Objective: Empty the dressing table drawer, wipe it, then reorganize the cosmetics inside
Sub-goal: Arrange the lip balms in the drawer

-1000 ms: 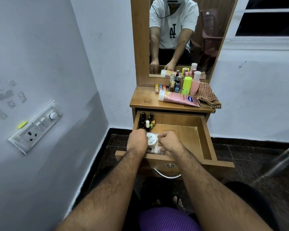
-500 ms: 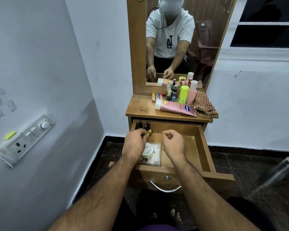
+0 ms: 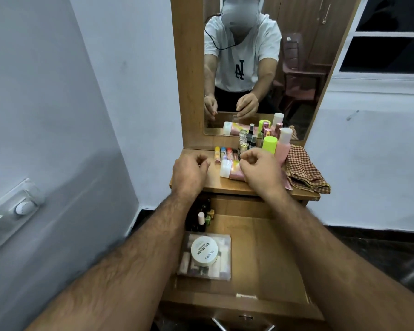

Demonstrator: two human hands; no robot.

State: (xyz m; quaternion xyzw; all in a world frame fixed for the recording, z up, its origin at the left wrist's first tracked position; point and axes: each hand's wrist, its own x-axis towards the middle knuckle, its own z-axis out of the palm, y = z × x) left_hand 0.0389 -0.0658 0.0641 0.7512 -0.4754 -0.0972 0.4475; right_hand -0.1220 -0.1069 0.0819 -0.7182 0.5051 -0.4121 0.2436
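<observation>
The drawer [image 3: 261, 254] stands open; along its left edge sit a clear box [image 3: 204, 256], a white jar [image 3: 204, 251] on it, and small bottles [image 3: 202, 217] at the back corner. A pink tube [image 3: 232, 172], bottles and a checked cloth [image 3: 304, 172] crowd the dressing table top [image 3: 215, 185]. Above it, the left hand [image 3: 189, 172] and right hand [image 3: 261, 172] hover with fingers curled, seemingly holding nothing.

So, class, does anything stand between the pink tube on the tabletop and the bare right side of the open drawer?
Nothing visible does. The pink tube lies at the tabletop's front; the clear box and small bottles keep to the left of the drawer.
</observation>
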